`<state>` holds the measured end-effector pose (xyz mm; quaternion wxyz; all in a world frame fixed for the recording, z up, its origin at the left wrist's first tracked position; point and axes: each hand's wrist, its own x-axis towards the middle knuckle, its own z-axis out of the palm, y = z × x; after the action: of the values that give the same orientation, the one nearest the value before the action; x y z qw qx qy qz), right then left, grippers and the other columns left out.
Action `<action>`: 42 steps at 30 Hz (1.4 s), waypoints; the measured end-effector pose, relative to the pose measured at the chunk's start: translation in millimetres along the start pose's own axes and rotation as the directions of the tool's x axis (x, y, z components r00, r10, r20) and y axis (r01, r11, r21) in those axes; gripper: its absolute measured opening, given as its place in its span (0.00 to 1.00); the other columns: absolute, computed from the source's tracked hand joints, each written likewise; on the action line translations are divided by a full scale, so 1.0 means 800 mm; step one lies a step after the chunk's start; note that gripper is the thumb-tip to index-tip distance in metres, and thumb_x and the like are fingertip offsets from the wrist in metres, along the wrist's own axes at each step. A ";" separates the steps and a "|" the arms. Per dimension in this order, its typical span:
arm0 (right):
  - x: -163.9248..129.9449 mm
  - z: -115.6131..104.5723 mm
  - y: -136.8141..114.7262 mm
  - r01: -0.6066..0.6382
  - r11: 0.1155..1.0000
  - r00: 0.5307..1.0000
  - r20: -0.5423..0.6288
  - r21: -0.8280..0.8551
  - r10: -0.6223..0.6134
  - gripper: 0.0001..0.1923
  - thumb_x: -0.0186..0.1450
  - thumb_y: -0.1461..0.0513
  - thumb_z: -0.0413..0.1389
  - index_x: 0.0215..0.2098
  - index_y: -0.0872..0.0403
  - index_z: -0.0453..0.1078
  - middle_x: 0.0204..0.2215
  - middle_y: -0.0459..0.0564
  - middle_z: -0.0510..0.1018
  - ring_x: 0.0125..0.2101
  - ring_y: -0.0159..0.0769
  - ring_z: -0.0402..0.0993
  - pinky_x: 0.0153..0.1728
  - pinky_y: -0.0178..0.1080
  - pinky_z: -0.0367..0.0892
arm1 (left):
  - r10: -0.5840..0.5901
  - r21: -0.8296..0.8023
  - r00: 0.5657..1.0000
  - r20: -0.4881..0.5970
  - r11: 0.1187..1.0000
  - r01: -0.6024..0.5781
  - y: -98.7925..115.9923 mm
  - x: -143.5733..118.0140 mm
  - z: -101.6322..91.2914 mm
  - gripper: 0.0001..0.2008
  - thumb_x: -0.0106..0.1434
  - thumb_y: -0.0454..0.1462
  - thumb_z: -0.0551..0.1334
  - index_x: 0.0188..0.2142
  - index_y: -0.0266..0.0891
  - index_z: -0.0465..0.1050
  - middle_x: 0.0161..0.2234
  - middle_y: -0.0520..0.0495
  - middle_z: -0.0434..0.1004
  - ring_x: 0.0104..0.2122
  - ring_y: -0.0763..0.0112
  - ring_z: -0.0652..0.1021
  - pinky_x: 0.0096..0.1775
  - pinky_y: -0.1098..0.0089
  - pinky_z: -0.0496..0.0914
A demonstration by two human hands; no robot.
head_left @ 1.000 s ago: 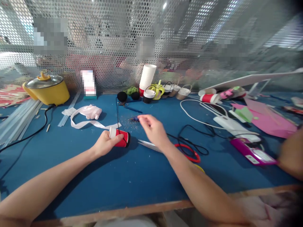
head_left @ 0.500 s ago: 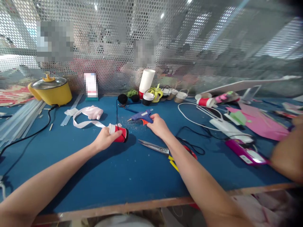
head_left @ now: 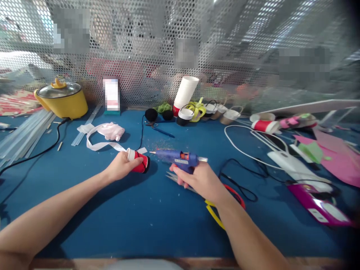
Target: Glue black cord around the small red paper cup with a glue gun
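Blue glue gun (head_left: 177,158) now lifted in right hand (head_left: 201,180) — nozzle nearer red cup (head_left: 138,164).

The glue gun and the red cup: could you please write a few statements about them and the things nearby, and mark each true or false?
1. The right hand holds a blue glue gun with its nozzle pointing toward the red paper cup. True.
2. The left hand holds the red paper cup upright. False: the cup lies on its side on the blue table.
3. The scissors lie on the table under the right hand. True.
4. The yellow pot has no lid. False: a lid covers it.
5. A stack of white cups stands by the mesh wall. True.
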<state>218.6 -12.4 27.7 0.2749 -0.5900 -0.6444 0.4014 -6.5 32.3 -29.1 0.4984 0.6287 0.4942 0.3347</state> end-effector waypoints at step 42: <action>-0.010 0.011 0.007 0.292 0.882 0.954 0.045 -0.371 -0.297 0.06 0.59 0.62 0.50 0.24 0.53 0.61 0.20 0.44 0.68 0.21 0.30 0.63 0.26 0.32 0.59 | -0.073 0.035 0.997 -0.026 0.997 0.074 0.010 -0.003 0.000 0.15 0.51 0.45 0.59 0.18 0.37 0.64 0.15 0.56 0.59 0.18 0.78 0.59 0.21 0.74 0.54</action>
<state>215.4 -22.0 19.3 0.2197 -0.5293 -0.7891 0.2212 -5.0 30.2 -21.6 0.4927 0.6149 0.5290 0.3151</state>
